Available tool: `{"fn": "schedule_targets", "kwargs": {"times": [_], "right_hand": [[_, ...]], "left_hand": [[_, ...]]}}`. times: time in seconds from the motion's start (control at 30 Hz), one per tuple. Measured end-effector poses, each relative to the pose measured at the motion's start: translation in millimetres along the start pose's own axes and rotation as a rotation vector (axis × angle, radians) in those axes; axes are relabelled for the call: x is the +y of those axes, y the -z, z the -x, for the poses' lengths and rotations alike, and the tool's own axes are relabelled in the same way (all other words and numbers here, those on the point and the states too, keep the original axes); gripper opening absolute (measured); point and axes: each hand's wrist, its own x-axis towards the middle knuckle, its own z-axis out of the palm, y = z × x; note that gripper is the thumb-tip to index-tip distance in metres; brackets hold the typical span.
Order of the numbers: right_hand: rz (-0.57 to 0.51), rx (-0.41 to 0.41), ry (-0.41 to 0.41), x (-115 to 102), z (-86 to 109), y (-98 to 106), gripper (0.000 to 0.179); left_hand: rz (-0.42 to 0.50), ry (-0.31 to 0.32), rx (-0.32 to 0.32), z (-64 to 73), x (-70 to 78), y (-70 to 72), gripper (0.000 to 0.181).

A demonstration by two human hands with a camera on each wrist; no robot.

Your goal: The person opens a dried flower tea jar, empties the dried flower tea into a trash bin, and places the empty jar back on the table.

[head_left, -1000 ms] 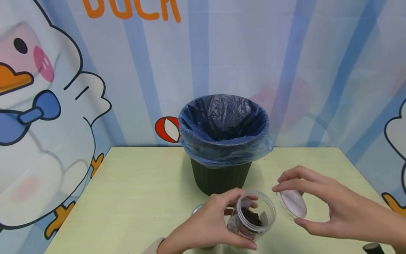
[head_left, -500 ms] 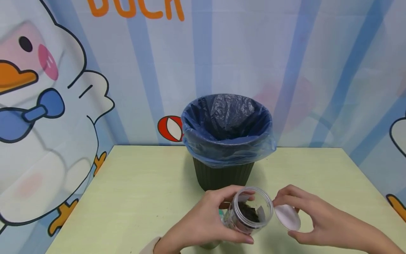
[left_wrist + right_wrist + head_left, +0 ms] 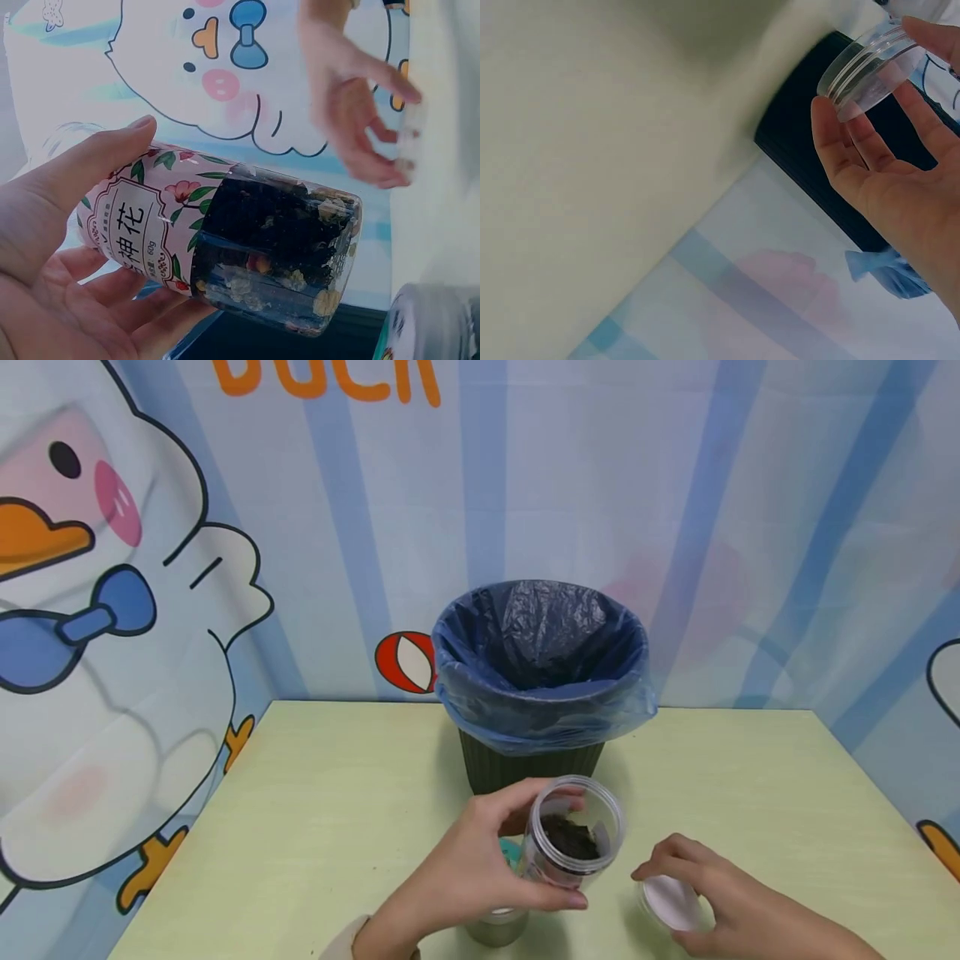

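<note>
My left hand [image 3: 465,864] grips a clear plastic jar [image 3: 558,872], tilted with its open mouth toward the head camera. Dark dried matter lies inside. In the left wrist view the jar's pink floral label [image 3: 142,225] shows, and dark and pale dried pieces fill its base end. To the right of the jar, low over the table, my right hand [image 3: 723,897] holds a round clear lid [image 3: 671,903] with a white inner face by its rim. The right wrist view shows the ridged edge of this lid [image 3: 874,71] between thumb and fingers.
A dark ribbed bin [image 3: 525,764] lined with a blue plastic bag [image 3: 547,718] stands behind the jar, near the back wall. A second jar [image 3: 501,928] with a greenish top stands on the pale table [image 3: 337,810], partly hidden by my left hand.
My right hand has lowered the lid toward the table, coming nearer to me. The left hand has shifted the jar slightly up and left. The head view has turned a little.
</note>
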Motion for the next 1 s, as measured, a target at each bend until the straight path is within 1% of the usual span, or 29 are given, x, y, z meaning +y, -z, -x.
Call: {"fn": "schedule_targets", "kwargs": {"times": [0.07, 0.17, 0.27, 0.33, 0.4, 0.5, 0.57, 0.73, 0.87, 1.0], "right_hand": [[-0.008, -0.015, -0.032, 4, -0.6, -3, 0.044], [0.011, -0.014, -0.032, 11, -0.8, -7, 0.044], [0.045, 0.01, 0.023, 19, -1.0, -12, 0.043], [0.087, 0.045, 0.089, 25, -0.8, -16, 0.042], [0.124, 0.082, 0.174, 30, -0.6, -20, 0.042], [0.169, 0.14, 0.253, 36, 0.4, -25, 0.042], [0.174, 0.156, 0.276, 38, 0.7, -28, 0.042], [0.166, 0.156, 0.283, 42, -0.2, -31, 0.046], [0.175, 0.15, 0.292, 45, -0.5, -30, 0.05], [0.169, 0.135, 0.276, 47, -0.7, -30, 0.052]], "left_hand": [[-0.014, -0.002, 0.011, 0.5, 1.0, 2.9, 0.073], [-0.037, 0.004, 0.026, 1.4, 1.2, 7.8, 0.074], [-0.058, 0.0, 0.046, 2.1, 1.2, 13.8, 0.076], [-0.085, -0.016, 0.062, 2.3, 1.7, 18.7, 0.077], [-0.113, -0.016, 0.084, 3.2, 3.4, 24.1, 0.078], [-0.163, 0.002, 0.127, 5.3, 6.8, 32.9, 0.078], [-0.193, 0.025, 0.164, 6.9, 9.2, 38.5, 0.079], [-0.25, 0.047, 0.242, 9.1, 11.5, 51.9, 0.085], [-0.253, 0.051, 0.285, 8.5, 11.3, 62.4, 0.083], [-0.261, 0.048, 0.318, 7.9, 13.3, 72.3, 0.082]]}}
